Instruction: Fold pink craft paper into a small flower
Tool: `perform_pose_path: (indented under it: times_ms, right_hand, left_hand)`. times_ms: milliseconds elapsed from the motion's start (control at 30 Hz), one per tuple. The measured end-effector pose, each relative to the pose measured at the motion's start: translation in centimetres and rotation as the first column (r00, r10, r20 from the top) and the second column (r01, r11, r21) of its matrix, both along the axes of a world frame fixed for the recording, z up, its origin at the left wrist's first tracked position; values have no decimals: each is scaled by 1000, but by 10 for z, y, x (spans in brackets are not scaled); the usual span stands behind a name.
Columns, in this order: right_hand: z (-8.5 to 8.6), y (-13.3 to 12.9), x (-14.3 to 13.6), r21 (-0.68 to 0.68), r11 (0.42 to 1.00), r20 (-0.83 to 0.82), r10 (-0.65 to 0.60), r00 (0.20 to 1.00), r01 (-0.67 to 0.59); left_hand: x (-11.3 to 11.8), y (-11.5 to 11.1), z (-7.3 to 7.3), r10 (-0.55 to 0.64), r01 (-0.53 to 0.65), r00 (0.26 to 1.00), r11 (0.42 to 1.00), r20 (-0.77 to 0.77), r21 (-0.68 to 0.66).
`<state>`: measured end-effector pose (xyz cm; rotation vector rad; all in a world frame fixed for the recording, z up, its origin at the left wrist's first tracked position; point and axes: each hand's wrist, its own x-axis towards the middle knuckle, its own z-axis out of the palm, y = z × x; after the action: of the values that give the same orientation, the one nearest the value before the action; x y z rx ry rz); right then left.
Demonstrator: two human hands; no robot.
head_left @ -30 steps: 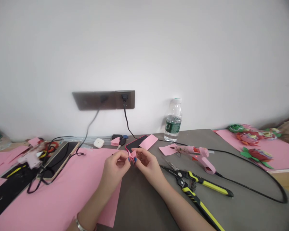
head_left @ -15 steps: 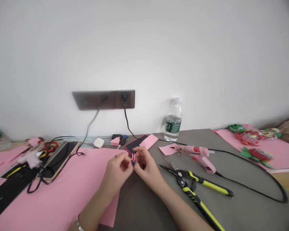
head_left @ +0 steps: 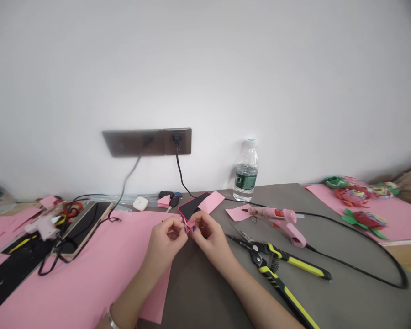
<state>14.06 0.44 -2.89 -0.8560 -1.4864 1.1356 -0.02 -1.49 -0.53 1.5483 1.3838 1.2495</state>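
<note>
A small folded piece of pink paper [head_left: 189,226] is pinched between the fingertips of both hands, near the middle of the table. My left hand [head_left: 169,237] grips its left side and my right hand [head_left: 208,235] its right side; the fingers partly cover it. Just beyond the hands lies a phone with a pink edge [head_left: 192,208], and a loose pink paper rectangle [head_left: 211,202] rests partly over it. Under my left forearm spreads a large pink sheet [head_left: 123,246].
Right of my hands lie yellow-black pliers [head_left: 260,256] and a pink glue gun [head_left: 277,217], its tip over another paper piece [head_left: 238,213]. A water bottle [head_left: 245,176] stands by the wall. Paper flowers [head_left: 370,219] lie far right; a second phone [head_left: 89,224] and cables lie left.
My fingertips have moved slightly apart, and the pink paper between them shows wider and more opened than before. Both hands still hold it. The other things have stayed in place.
</note>
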Motion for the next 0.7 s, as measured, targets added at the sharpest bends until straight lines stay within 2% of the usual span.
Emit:
perform_pose_path:
  times_ms: [133,267,433,567,700]
  right_hand:
    - [0,1,1,-47,999,-29,12,1000,-13]
    - [-2,3,0,-72,997,-44,30,999,-33]
    - [-4,3,-1,-26,999,-14,21,1000,-21]
    - [-5,2,-2,28,1000,27,0,1000,-1]
    - [-5,2,-1,96,995,85,-42,995,34]
  left_hand:
    - [-1,0,1,-14,14,1000,1000,13,5]
    - [-3,2,-1,-8,14,997,997,-77,75]
    - [-4,0,-7,30,14,966,986,-258,168]
    - [-5,-1,-10,47,97,911,941,-410,324]
    - [-6,1,-11,47,111,904,934,-425,340]
